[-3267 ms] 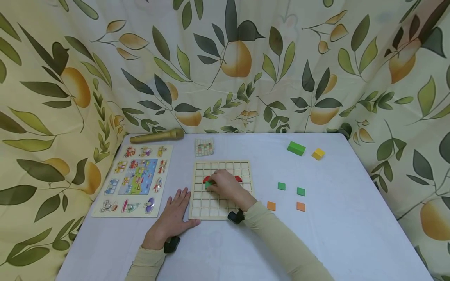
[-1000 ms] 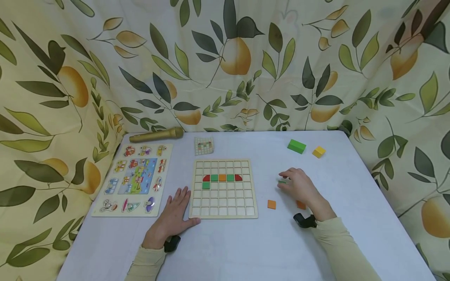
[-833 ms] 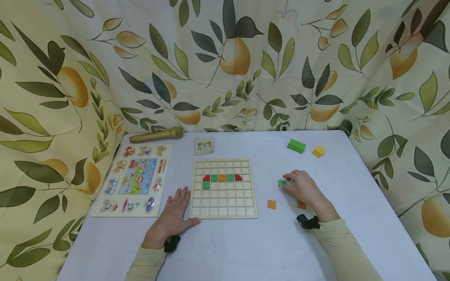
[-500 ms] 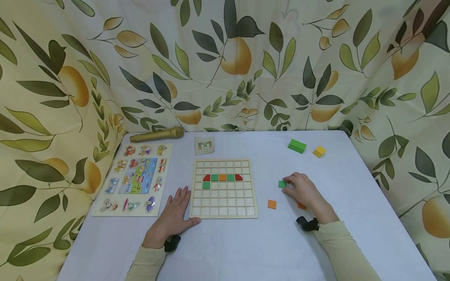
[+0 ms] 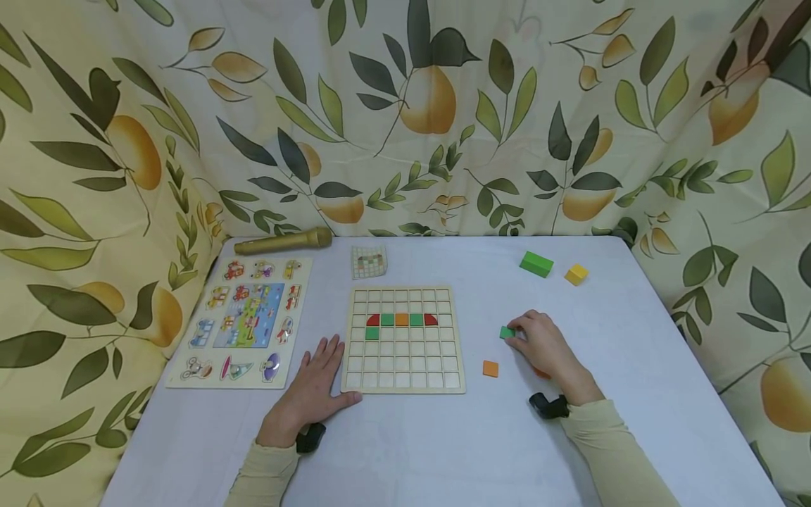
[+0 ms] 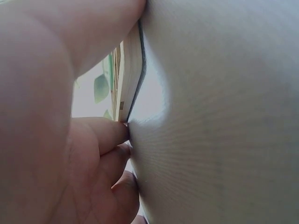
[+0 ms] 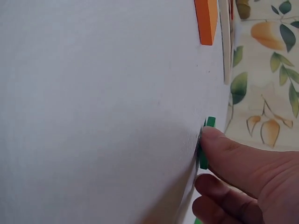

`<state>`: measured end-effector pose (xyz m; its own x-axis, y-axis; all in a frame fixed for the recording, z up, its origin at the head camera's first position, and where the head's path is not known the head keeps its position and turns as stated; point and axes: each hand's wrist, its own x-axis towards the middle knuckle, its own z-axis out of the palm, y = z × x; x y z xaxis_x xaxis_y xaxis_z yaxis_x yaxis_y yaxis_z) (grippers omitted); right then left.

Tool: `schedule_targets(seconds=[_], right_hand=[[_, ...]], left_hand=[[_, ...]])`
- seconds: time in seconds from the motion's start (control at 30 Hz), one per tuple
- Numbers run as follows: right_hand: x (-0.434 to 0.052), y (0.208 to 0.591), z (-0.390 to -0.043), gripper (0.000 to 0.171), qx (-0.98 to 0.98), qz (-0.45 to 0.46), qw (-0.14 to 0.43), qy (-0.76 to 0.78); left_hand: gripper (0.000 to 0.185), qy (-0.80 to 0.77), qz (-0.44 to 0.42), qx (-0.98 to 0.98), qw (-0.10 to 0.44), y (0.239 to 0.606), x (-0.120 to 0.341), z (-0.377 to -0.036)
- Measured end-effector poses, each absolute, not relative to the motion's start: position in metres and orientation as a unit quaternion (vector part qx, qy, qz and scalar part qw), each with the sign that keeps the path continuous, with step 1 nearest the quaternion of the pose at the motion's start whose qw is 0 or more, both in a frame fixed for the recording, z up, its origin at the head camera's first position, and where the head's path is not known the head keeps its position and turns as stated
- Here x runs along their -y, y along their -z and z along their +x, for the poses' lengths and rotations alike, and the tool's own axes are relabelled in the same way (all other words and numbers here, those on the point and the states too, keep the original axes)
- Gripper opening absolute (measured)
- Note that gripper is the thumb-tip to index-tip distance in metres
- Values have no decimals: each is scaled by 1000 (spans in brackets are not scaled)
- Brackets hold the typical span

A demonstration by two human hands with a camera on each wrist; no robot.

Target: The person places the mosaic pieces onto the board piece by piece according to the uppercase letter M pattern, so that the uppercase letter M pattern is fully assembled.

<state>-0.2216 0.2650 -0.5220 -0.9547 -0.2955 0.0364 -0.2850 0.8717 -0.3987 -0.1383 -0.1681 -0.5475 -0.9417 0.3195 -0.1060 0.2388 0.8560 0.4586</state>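
Green square tile (image 5: pixel 507 332) on the white tablecloth (image 5: pixel 443 451), well right of the wooden grid board (image 5: pixel 403 340). Pinched at its edge by right hand (image 5: pixel 543 343), fingers curled round it, probably to tip it off the cloth. Orange tile (image 5: pixel 490 368) just below-left, loose. Left hand (image 5: pixel 312 389) flat, fingers straight, pressed against the board's lower-left edge, likely bracing it. Hands well apart. Board row filled: red, green, orange, green, red; one green below.
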Motion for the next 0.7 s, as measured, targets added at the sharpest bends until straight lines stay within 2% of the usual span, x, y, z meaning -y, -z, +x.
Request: schedule_targets(seconds=[0.3, 0.7], right_hand=[[-250, 518, -224, 26, -959, -142, 11, 244], [-208, 513, -235, 27, -950, -160, 19, 269]], left_hand=[[101, -226, 148, -959, 85, 546, 168, -139], [102, -230, 143, -958, 92, 547, 168, -139]])
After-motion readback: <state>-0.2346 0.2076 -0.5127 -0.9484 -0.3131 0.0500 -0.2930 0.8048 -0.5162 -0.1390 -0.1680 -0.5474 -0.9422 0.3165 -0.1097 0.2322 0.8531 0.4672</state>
